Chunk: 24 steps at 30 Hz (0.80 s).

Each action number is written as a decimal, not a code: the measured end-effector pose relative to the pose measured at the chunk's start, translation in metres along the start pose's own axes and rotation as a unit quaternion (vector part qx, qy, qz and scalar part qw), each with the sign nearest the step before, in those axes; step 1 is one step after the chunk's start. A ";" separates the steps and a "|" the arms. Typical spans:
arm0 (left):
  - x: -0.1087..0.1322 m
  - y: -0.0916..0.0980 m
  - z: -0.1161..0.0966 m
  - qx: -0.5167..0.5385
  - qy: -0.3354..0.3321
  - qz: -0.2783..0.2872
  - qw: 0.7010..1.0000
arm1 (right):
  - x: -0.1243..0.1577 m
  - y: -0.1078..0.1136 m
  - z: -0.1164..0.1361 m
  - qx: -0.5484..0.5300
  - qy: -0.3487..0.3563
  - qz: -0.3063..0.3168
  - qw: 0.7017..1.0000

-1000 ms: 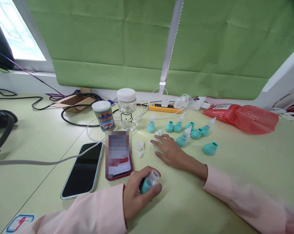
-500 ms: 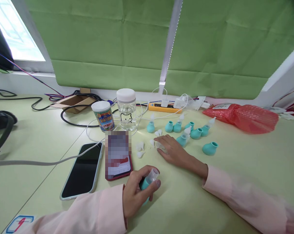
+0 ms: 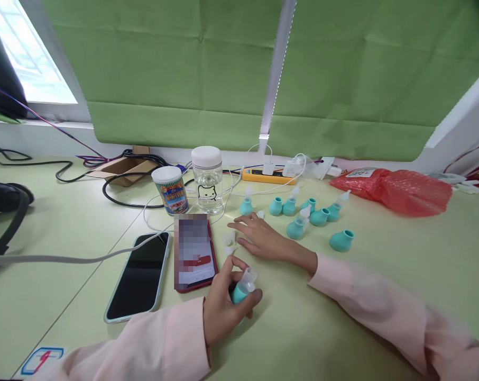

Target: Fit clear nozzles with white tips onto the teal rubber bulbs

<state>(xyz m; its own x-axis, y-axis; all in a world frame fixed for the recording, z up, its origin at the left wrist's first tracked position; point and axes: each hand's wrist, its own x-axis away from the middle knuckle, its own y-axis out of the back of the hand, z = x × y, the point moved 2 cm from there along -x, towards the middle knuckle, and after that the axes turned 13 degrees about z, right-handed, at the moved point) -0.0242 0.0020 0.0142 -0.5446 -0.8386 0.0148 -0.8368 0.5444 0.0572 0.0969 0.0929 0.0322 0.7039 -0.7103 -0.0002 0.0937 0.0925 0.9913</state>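
Observation:
My left hand point(image 3: 231, 307) is wrapped round a teal bulb point(image 3: 240, 292) topped by a clear piece point(image 3: 248, 278), near the front of the table. Beyond it my right hand point(image 3: 257, 236) reaches over the table with its fingers apart, close to small translucent white parts point(image 3: 229, 238). Nothing shows between those fingers. To the right stand several teal bulbs, some bare like the one at the far right point(image 3: 341, 241), others carrying clear tips, like the one nearest my right hand point(image 3: 297, 227).
A phone with a red case point(image 3: 195, 254) and a dark phone point(image 3: 138, 278) lie left. Behind stand a printed tub point(image 3: 171, 191), a clear jar point(image 3: 207, 185) and an orange power strip point(image 3: 259, 176). Red wrapping point(image 3: 414, 193) lies right; a cable point(image 3: 65, 259) crosses left.
My right hand has moved left toward the white parts, its fingers now spread. The clear piece on the bulb in my left hand now sits tilted differently.

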 end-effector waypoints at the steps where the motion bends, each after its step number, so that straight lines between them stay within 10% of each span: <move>1: 0.000 0.000 0.001 0.011 -0.006 -0.002 1.000 | -0.003 -0.002 -0.001 -0.002 -0.005 0.017 1.000; 24: -0.004 0.006 0.003 0.010 -0.022 -0.009 1.000 | -0.007 0.007 -0.010 0.144 0.067 0.060 0.986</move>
<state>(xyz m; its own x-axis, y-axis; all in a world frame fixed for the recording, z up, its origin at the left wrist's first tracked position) -0.0270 0.0081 0.0115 -0.5312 -0.8468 -0.0294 -0.8471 0.5301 0.0367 0.0994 0.1052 0.0382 0.7864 -0.6059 0.1204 -0.1855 -0.0457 0.9816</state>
